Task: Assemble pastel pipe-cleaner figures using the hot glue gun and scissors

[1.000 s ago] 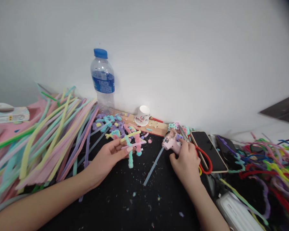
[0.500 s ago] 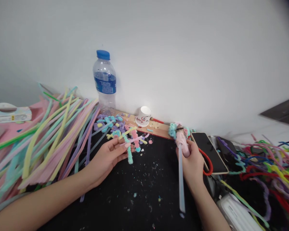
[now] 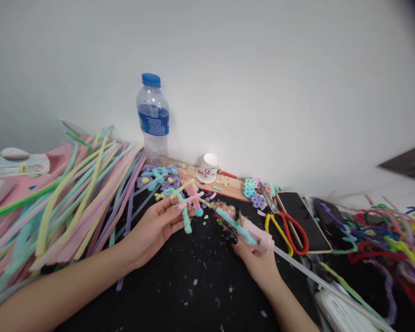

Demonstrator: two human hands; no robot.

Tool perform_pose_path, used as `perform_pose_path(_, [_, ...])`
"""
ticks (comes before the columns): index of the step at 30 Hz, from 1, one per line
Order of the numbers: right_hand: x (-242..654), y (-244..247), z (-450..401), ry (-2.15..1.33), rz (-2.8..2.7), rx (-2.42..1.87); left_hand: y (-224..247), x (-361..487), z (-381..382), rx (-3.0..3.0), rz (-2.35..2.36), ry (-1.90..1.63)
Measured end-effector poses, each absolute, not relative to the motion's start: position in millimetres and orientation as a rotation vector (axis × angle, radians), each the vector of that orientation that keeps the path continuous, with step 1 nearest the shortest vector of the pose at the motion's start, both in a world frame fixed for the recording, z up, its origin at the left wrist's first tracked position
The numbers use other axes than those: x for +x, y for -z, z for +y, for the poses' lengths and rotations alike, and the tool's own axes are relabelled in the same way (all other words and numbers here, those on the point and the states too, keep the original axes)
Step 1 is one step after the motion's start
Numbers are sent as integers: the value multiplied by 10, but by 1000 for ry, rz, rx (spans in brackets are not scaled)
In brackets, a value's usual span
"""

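My left hand pinches a small bundle of short fuzzy pipe cleaners, mint, pink and yellow, crossing one another. In my right hand is a pale pink hot glue gun, with a long translucent glue stick trailing from its back. The gun's front points toward the pipe cleaners and is crusted with dark, fuzzy residue; a light blue strip lies along its side. A gap separates the gun from the bundle. Just beyond my right hand lie scissors with red and yellow handles.
Long pastel pipe cleaners pile up at left. A water bottle and paper cup stand by the wall. Fuzzy flowers, a phone, a white device and tangled bright pipe cleaners are on the right.
My right hand has swung the glue gun leftward and down, turning its front toward the pipe cleaners. The scissors now show fully. My left hand keeps its hold, almost still.
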State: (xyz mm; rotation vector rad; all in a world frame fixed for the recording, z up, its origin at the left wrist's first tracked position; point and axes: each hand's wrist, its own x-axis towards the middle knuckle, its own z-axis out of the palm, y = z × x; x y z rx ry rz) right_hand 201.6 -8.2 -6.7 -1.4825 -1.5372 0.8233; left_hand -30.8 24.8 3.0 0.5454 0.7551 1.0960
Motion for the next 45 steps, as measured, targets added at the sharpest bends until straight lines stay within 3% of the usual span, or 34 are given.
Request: perform_pose_path(45, [1946, 13, -88, -550, -1896, -1364, -16, -322, 253, 408, 734, -1137])
